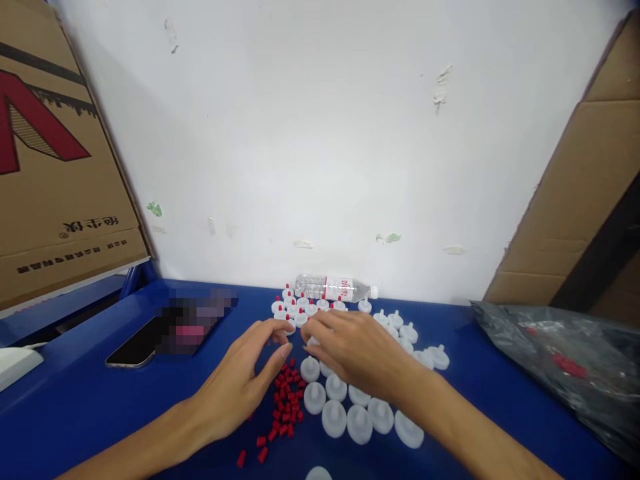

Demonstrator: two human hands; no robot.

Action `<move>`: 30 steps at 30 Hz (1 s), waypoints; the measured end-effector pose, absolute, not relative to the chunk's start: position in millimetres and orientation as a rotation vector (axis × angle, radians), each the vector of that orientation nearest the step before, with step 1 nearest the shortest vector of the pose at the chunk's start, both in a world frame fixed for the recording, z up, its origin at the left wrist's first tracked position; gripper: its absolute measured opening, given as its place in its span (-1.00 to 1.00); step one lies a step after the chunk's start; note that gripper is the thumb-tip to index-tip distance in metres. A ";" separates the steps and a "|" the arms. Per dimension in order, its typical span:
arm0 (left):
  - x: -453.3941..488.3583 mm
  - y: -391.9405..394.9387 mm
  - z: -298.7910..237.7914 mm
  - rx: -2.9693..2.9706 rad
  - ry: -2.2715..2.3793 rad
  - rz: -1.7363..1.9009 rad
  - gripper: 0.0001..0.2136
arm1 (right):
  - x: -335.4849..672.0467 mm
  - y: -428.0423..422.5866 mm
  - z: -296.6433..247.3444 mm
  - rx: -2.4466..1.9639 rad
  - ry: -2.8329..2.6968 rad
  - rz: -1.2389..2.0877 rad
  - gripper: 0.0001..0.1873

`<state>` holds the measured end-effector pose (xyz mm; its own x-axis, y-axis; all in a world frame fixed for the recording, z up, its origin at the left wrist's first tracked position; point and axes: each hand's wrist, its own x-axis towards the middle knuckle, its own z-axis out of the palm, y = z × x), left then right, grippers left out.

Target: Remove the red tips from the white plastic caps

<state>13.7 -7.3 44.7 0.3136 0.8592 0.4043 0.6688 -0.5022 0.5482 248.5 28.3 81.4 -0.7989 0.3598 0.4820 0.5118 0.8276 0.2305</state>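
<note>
My left hand [240, 380] is over the middle of the table with its thumb and index finger apart. Nothing shows between them, and its fingertips are close to a white round cap with a red tip. The fingers of my right hand [357, 343] curl round a white nozzle cap [313, 342], mostly hidden by the hand. Small red caps [284, 403] lie loose below and between the hands. Several bare white nozzle caps [334, 418] stand spout up below and right of my right hand. Behind the hands are white nozzle caps fitted with red tips [293, 309].
A clear plastic bottle [337, 288] lies against the wall at the back. On the left are a phone [137, 343], partly blurred, and a cardboard box [75, 180]. A grey plastic bag [545, 360] with red pieces lies at right, beside more cardboard [560, 200].
</note>
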 end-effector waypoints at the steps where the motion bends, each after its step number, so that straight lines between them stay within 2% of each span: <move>1: 14.2 -9.1 46.4 2.315 1.360 0.981 -0.77 | 244.5 24.5 80.0 -0.596 -2.605 -0.503 -0.94; 4: 15.1 -13.7 49.5 2.365 1.296 0.950 -0.83 | 234.7 15.8 75.3 -0.471 -2.623 -0.545 -0.95; 11: 15.6 -19.1 51.6 2.371 1.197 0.944 -0.69 | 229.0 12.6 69.9 -0.427 -2.553 -0.565 -0.85; 18: 18.9 -13.1 53.2 1.909 1.163 0.977 -0.54 | 237.7 22.7 72.5 -0.460 -2.511 -0.584 -0.73; 20: 17.2 -11.4 54.1 1.872 1.200 1.004 -0.51 | 250.7 35.8 73.7 -0.590 -2.479 -0.544 -0.75; 23: 16.3 -10.7 56.1 1.964 1.270 0.995 -0.51 | 275.3 59.1 73.3 -0.893 -2.349 -0.429 -0.91; 25: 17.4 -10.5 55.9 2.042 1.307 0.939 -0.54 | 289.8 72.6 71.0 -1.051 -2.280 -0.343 -0.85; 30: 18.7 -5.5 47.1 2.182 1.383 0.828 -0.71 | 308.0 89.8 62.5 -1.261 -2.268 -0.147 -0.54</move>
